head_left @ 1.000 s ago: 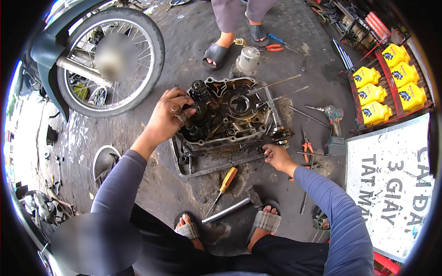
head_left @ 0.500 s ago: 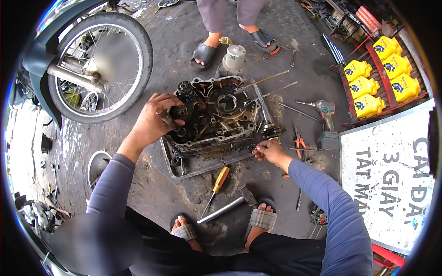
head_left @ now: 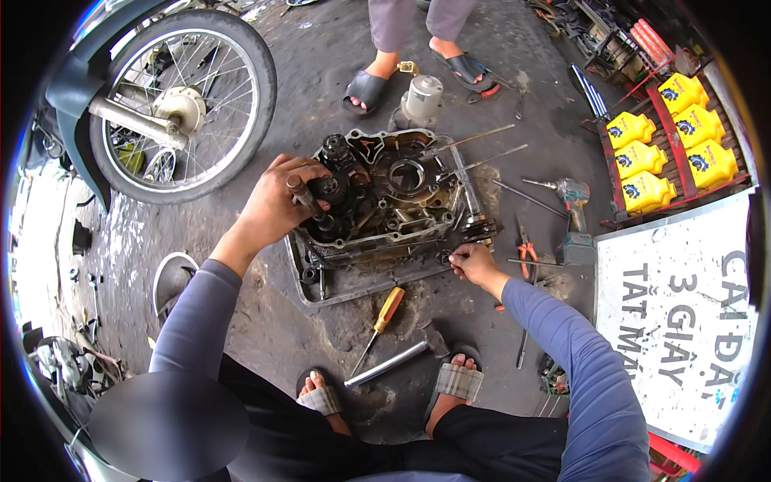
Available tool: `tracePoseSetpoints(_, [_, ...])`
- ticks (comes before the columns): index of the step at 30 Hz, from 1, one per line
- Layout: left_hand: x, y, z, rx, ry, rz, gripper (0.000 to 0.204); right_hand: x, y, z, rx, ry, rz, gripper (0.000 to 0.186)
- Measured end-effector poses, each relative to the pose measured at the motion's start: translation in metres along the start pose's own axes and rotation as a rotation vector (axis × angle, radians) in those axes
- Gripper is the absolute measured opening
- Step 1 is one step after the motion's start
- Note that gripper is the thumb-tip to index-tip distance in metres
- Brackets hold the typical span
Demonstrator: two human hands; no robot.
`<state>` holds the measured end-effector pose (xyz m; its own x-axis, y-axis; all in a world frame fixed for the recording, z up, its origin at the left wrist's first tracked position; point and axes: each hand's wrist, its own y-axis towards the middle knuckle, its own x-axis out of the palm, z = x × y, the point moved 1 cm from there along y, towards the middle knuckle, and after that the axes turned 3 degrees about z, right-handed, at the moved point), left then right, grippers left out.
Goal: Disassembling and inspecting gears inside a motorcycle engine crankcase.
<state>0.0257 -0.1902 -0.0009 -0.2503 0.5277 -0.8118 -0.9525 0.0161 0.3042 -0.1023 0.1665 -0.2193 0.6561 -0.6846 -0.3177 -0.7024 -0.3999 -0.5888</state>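
An oily, open engine crankcase half [head_left: 393, 234] lies in a shallow metal tray [head_left: 361, 294] on the ground before me. My left hand [head_left: 277, 201] is closed round a short metal shaft [head_left: 303, 195] at the crankcase's left side. That shaft tilts, its lower end down among the dark parts there. Beside these fingers sit a dark gear [head_left: 328, 189] and another toothed part [head_left: 336, 149]. At the tray's right front corner, my right hand [head_left: 475, 267] pinches a small dark ring-like part [head_left: 444, 257]. My fingers partly hide it.
An orange-handled screwdriver [head_left: 389, 310] and a hammer [head_left: 393, 364] lie by my feet. Right of the tray are pliers [head_left: 526, 251] and a cordless driver [head_left: 572, 201]. A motorcycle wheel [head_left: 261, 120] stands at left. Another person's sandalled feet [head_left: 373, 84] are beyond the crankcase.
The whole scene has shifted slightly to the right in view. Both hands keep nearly the same grip and place by the crankcase.
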Motion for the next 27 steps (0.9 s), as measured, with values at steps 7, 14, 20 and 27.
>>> tracePoseSetpoints(7, [0.001,-0.001,-0.001,-0.002,0.018,-0.004,0.047,0.003,0.001,0.000,0.113,0.041,0.076,0.017])
tracePoseSetpoints(14, [0.004,-0.002,-0.005,-0.018,0.021,0.034,0.054,-0.018,-0.015,-0.015,0.252,-0.026,0.001,0.021])
tracePoseSetpoints(20, [0.000,0.003,-0.002,-0.051,-0.004,0.010,0.045,-0.037,-0.049,-0.044,-0.055,-0.642,-0.276,0.028])
tracePoseSetpoints(27, [-0.012,0.003,0.004,-0.039,-0.159,0.061,0.042,-0.041,-0.067,-0.082,-0.379,-0.909,-0.329,0.032])
